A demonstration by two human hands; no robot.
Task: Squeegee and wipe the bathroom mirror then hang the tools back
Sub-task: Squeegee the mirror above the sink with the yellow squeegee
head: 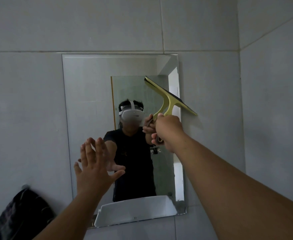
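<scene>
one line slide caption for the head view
Right hand draws a yellow squeegee along the mirror edge; open left hand raised.

Squeegee [170, 97] blocks mirror's [90, 101] right edge; left clear

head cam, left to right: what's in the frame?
dark cloth hanging on the wall → left hand, open, at the mirror → right hand gripping the yellow squeegee at the mirror's right edge.

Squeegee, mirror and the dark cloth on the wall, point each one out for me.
squeegee [166, 99], head view, where the yellow handle meets the blade.
mirror [90, 84], head view, bare glass upper left.
dark cloth [21, 213], head view, middle of the hanging fabric.
</scene>
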